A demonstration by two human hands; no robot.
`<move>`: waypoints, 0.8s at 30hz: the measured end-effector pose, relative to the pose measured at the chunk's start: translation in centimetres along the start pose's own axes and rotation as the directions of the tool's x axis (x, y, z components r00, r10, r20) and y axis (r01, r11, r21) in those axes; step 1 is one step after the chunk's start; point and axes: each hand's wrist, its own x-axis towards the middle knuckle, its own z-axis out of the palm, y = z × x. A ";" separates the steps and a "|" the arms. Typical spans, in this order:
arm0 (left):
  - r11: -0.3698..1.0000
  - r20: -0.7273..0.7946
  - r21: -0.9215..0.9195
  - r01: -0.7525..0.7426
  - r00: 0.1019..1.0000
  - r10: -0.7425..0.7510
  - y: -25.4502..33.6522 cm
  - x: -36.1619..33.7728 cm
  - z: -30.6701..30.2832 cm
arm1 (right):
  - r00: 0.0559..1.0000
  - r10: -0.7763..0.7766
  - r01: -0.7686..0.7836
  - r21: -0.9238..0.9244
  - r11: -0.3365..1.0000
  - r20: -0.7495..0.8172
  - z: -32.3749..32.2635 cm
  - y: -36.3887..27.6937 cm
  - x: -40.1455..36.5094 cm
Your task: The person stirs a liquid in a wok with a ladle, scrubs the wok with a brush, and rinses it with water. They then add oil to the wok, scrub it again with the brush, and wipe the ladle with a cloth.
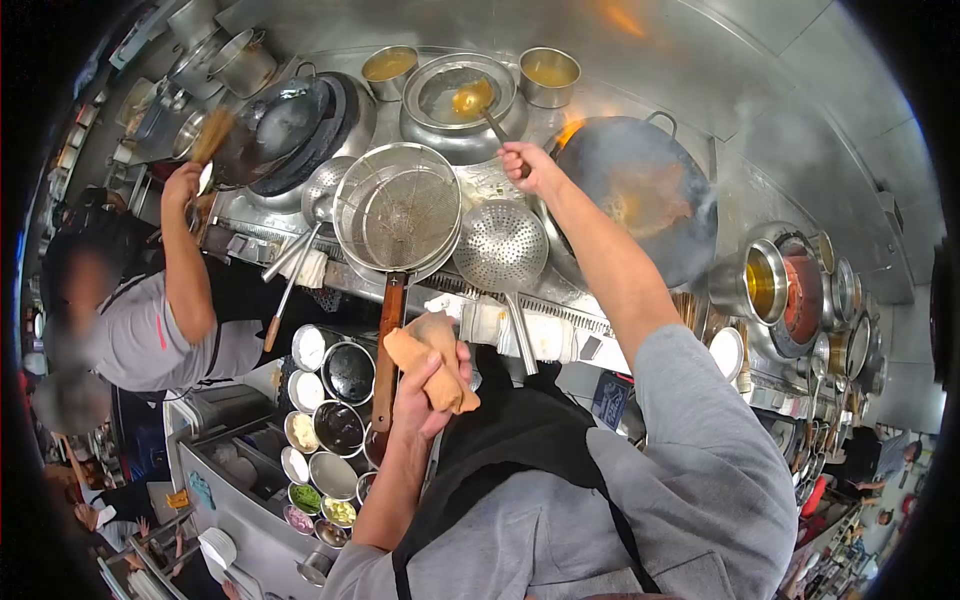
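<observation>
Far left there's a co-worker [140, 335] in a grey shirt, one arm up, with a bamboo brush [212, 135] in their raised hand, right by a dark wok [290, 120] on the range. Below that it's a cluster of round tubs, one with chopped greens [305, 497], another with something dark and glossy [339, 427].

Next along is a big round mesh strainer [398, 205], its wooden handle [391, 335] pointing down towards the wearer. Just beside that handle, in front of the black apron [510, 430], the left hand [428, 393] has its fingers curled around a folded tan cloth [430, 368], which is bunched up and sticking out on both sides of the fist. Can't tell if the hand touches the handle too.

Up top, a steel basin [418, 112] holds liquid, and the bowl of the ladle [472, 97] is over it, with something yellow-brown in it. A perforated skimmer [500, 245] lies below, handle down across a white towel [550, 338]. The right hand [528, 167] is closed around the ladle's handle, fingers wrapped tight. To its right, a large wok [640, 200] is smoking, with orange flame [569, 133] at its upper left edge. Further right sits a steel pot [735, 285] of yellow liquid.
</observation>
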 end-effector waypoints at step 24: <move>0.821 0.121 0.326 0.469 0.841 -0.528 -10.2 16.2 12.3 | 0.973 -0.130 0.182 -0.287 0.940 0.191 -6.3 15.3 -39.3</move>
